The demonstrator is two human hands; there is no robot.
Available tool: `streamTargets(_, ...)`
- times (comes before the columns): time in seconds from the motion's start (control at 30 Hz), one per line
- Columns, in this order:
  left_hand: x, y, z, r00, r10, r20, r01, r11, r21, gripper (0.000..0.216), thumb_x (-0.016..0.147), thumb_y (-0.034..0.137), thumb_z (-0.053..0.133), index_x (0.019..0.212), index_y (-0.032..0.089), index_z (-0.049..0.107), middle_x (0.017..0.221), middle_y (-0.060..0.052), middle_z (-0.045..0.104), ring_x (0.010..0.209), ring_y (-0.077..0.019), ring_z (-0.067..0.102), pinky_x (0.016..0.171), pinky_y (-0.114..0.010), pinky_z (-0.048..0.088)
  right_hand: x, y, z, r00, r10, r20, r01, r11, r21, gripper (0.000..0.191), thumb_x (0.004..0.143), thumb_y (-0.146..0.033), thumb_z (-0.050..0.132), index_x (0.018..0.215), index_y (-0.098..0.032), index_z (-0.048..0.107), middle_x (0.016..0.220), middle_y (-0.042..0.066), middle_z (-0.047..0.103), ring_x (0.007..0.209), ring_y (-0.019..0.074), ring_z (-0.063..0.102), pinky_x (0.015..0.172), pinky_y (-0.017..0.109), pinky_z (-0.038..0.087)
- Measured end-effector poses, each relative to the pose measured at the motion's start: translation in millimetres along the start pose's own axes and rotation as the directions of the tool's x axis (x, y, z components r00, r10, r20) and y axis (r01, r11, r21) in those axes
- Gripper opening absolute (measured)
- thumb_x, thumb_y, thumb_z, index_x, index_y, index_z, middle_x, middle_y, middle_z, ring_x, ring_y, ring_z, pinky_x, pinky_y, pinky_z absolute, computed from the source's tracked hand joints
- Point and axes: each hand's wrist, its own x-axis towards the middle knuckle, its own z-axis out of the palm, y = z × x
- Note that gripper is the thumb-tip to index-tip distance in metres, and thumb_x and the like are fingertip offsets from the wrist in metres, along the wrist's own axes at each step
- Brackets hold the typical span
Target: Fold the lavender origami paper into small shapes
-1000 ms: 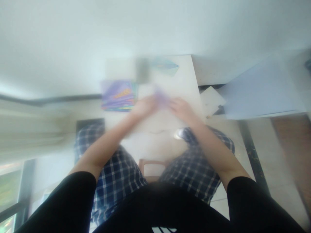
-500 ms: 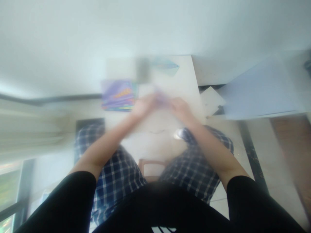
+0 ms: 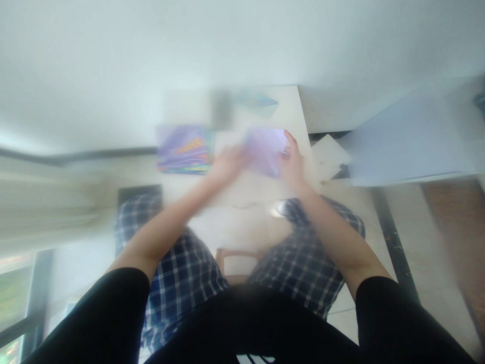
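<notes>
A sheet of purple paper (image 3: 265,149) is spread between my hands above the white table (image 3: 242,189). My right hand (image 3: 292,162) is closed on its right edge, thumb and fingers gripping it. At the paper's left edge, my left hand (image 3: 232,159) is blurred, but its fingers appear closed on that side. Left of my left hand lies a flat purple packet (image 3: 182,150) with orange and multicoloured markings. Farther back on the table rests a pale blue, pointed folded-looking piece (image 3: 261,101).
A blurred grey-green object (image 3: 222,108) stands near the table's back, beside the blue piece. A wall (image 3: 242,40) rises behind the table. To the right is a large pale bluish panel (image 3: 405,136). My knees in checked trousers (image 3: 189,268) flank the table's near side.
The purple paper, seen narrow and edge-on before, now shows its broad face. My right hand has turned upright and shifted slightly right; my left hand stays near the same place.
</notes>
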Motion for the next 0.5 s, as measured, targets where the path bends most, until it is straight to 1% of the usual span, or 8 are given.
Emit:
streamTargets(0.07,-1,3,-3,0.999,0.010,0.047,-0.012,1.000,0.024,0.048,0.100,0.024,0.039,0.145,0.033,0.054,0.161,-0.006,0.041,0.152,-0.0297,0.032,0.124,-0.062,0.018,1,3,-1,0.999,0.041,0.009,-0.041,0.999,0.006,0.050,0.088,-0.023,0.044,0.135,-0.020,0.061,0.116,0.009,0.073,0.091,0.0247,0.070,0.087,0.045,0.061)
streamTargets(0.1,-1,4,-5,0.998,0.011,0.060,-0.013,0.999,0.032,0.048,0.100,0.024,0.039,0.145,0.034,0.054,0.161,-0.006,0.040,0.152,-0.0298,0.032,0.124,-0.063,0.017,2,4,-2,0.999,0.046,0.022,-0.045,0.999,-0.005,0.044,0.086,-0.023,0.047,0.125,-0.019,0.069,0.114,0.010,0.073,0.093,0.0258,0.069,0.090,0.046,0.059)
streamTargets(0.17,-1,4,-6,0.998,0.008,0.069,-0.011,0.999,0.043,0.049,0.099,0.023,0.038,0.145,0.034,0.053,0.161,-0.006,0.041,0.152,-0.0299,0.032,0.124,-0.064,0.016,1,6,-3,0.998,0.034,0.055,-0.032,0.999,-0.037,0.036,0.084,-0.023,0.051,0.110,-0.019,0.076,0.106,0.011,0.071,0.096,0.0279,0.067,0.093,0.047,0.057)
streamTargets(0.23,-1,2,-7,0.998,0.005,0.061,-0.008,0.999,0.047,0.049,0.098,0.024,0.039,0.145,0.033,0.053,0.159,-0.007,0.043,0.151,-0.0298,0.033,0.124,-0.065,0.015,-1,7,-5,0.995,-0.010,0.103,0.016,0.998,-0.065,0.035,0.083,-0.022,0.052,0.105,-0.020,0.079,0.101,0.012,0.069,0.096,0.0295,0.065,0.092,0.048,0.056)
streamTargets(0.33,0,-2,-5,0.999,-0.006,0.039,0.004,0.999,0.051,0.052,0.095,0.034,0.050,0.147,0.030,0.051,0.157,-0.009,0.046,0.150,-0.0321,0.034,0.124,-0.065,0.012,-4,10,-9,0.974,-0.105,0.199,0.129,0.985,-0.112,0.040,0.080,-0.017,0.052,0.108,-0.023,0.080,0.102,0.011,0.068,0.097,0.0312,0.061,0.090,0.051,0.055)
streamTargets(0.43,0,-5,-5,0.998,-0.007,0.055,0.004,0.999,0.053,0.073,0.085,0.046,0.064,0.152,0.023,0.043,0.158,-0.014,0.043,0.149,-0.0357,0.034,0.124,-0.063,0.013,-3,12,-18,0.952,-0.141,0.271,0.195,0.963,-0.187,0.041,0.080,-0.016,0.055,0.112,-0.026,0.079,0.102,0.011,0.067,0.096,0.0320,0.059,0.088,0.053,0.053)
streamTargets(0.5,0,-5,-5,0.998,0.003,0.069,-0.006,0.999,0.048,0.082,0.081,0.048,0.068,0.153,0.021,0.040,0.159,-0.015,0.041,0.149,-0.0364,0.033,0.124,-0.059,0.018,-2,13,-24,0.950,-0.123,0.286,0.195,0.951,-0.240,0.035,0.083,-0.021,0.058,0.111,-0.027,0.079,0.103,0.012,0.065,0.097,0.0323,0.059,0.088,0.054,0.053)
